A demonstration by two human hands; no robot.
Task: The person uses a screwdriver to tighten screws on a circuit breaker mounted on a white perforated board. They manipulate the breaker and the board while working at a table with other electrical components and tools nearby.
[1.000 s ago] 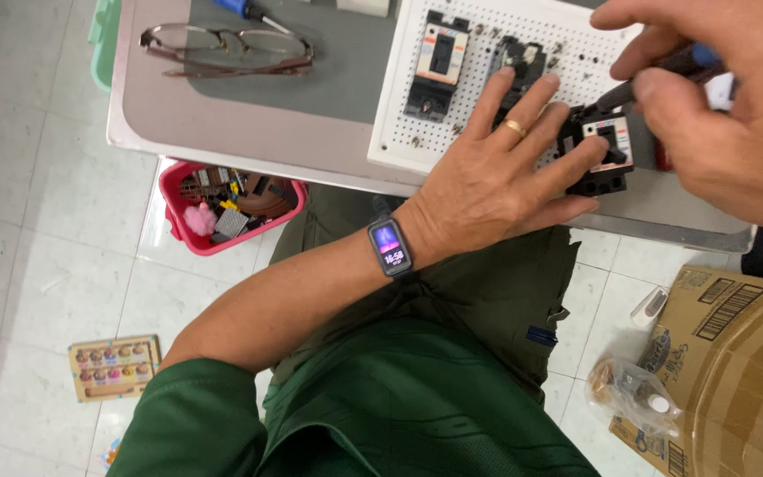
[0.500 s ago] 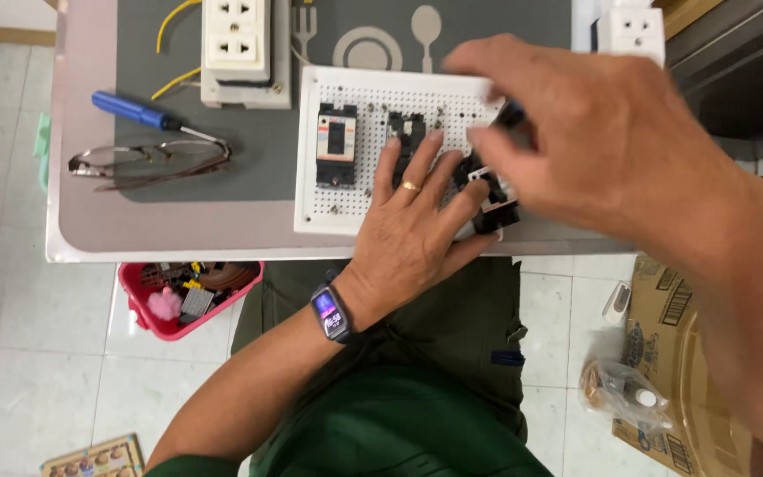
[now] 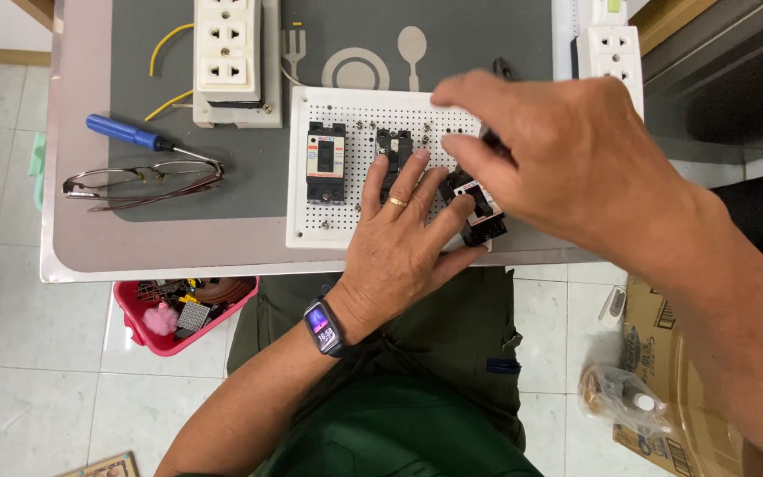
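Observation:
A white perforated board [image 3: 346, 225] lies on the grey mat at the table's front edge. My left hand [image 3: 404, 252], with a ring and a smartwatch [image 3: 322, 328], lies on the board with fingers spread. Its index finger and thumb hold a black circuit breaker [image 3: 485, 215] at the board's right edge. My right hand [image 3: 567, 159] hovers above that breaker, closed on a dark tool [image 3: 493, 144] that is mostly hidden by the fingers. A second black breaker with an orange label [image 3: 325, 163] is fixed on the board's left part, and a small black part [image 3: 391, 148] sits beside it.
On the mat lie a white socket block [image 3: 227, 57], a blue-handled screwdriver [image 3: 125, 133], glasses [image 3: 139, 181] and yellow wire [image 3: 165, 49]. Another white socket strip [image 3: 615, 53] sits at the far right. On the floor are a red basket [image 3: 147, 336] of parts, a cardboard box [image 3: 664, 353] and a plastic bag [image 3: 620, 397].
The view has shifted, so the board now sits near the middle and more of the mat shows. Both hands stay at the black breaker on the board's right edge.

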